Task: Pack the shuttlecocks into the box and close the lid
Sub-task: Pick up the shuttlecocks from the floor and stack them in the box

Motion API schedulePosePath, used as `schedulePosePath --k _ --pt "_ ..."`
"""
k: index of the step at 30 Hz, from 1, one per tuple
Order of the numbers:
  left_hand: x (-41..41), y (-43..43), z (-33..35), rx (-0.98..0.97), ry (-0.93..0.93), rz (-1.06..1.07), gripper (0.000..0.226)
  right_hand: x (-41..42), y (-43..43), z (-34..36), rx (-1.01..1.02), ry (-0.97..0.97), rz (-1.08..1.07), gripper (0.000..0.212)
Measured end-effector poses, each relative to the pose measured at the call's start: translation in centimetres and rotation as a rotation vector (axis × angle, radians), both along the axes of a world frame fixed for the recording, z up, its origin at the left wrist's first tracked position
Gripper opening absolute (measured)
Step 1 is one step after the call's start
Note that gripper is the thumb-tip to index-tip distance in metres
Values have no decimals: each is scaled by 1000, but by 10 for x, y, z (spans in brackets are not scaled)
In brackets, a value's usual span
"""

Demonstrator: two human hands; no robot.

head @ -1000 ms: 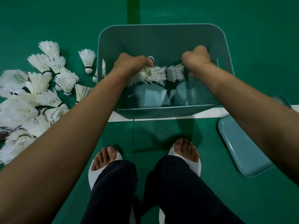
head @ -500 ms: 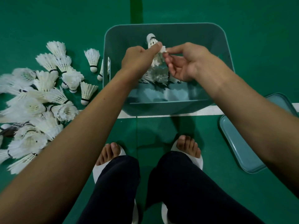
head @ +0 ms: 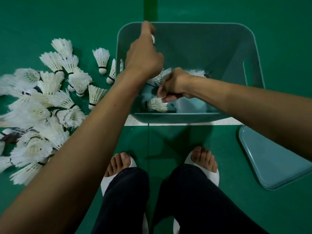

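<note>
Gripping shuttlecocks [head: 157, 105] at one box [head: 236, 48], left hand [head: 145, 59], right hand [head: 173, 85] (one lid [head: 273, 162] aside).

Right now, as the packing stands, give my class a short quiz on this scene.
1. True or false: the lid is on the box.
2. The loose shuttlecocks on the floor lie on which side of the box? A left, B right, C behind.
3. Fill in: the right hand reaches into the box and touches a ____.
Key: 1 false; 2 A; 3 shuttlecock.
</note>
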State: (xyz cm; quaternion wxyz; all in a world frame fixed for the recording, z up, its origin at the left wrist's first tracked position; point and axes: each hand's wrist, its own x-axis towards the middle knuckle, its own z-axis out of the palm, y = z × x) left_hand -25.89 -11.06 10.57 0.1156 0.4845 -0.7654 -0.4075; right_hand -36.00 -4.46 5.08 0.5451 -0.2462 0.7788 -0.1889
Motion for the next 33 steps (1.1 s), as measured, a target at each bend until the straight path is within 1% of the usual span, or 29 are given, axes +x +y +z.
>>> schedulePosePath --k 2,4,5,7,9,11,13,15,16,18,20,21,22,24,26,29,31,33 --pt "2 -8 -4 2 -9 4 52 10 -13 -6 19 -16 30 10" --pt "5 -17 -6 -30 -24 32 52 14 -21 -12 11 -11 18 5" --pt "7 -21 -7 -48 -41 26 49 15 -25 -14 -3 -1 -4 7" --pt "8 -28 -8 -77 -104 -35 41 12 -31 -17 -43 8 -47 8" --pt "8 -31 -8 -110 -153 -110 40 8 -32 -13 -80 1 -77 4" --pt "6 -31 -8 -143 -164 -142 41 0 -29 -4 -76 0 -83 8" --pt "4 -31 -9 -160 -176 -148 39 -15 -21 10 -81 64 -62 13" --pt "3 -30 -11 -125 -191 -166 36 -33 -14 24 -150 149 -97 14" --pt "2 -30 -11 -94 -201 -193 35 -41 -11 31 -206 145 -142 16" --pt "0 -25 -12 -31 -230 -283 37 -50 -5 43 -292 33 -193 25" --pt "-3 -17 -13 22 -240 -357 41 -51 2 48 -301 -67 -146 35" --pt "-4 -13 -14 39 -230 -369 42 -49 6 49 -292 -65 -104 36" --pt "-4 -9 -16 57 -209 -366 44 -48 9 47 -284 -23 -56 34" --pt "-2 -2 -19 102 -159 -342 50 -45 15 43 -292 81 18 18" --pt "1 3 -23 121 -133 -347 55 -43 21 41 -311 130 17 2" --pt "5 10 -25 126 -82 -351 51 -40 29 41 -318 151 -78 2" --pt "5 11 -29 130 -40 -284 46 -39 33 39 -291 160 -211 18" --pt "3 11 -32 191 37 -157 39 -39 35 37 -168 107 -318 30"
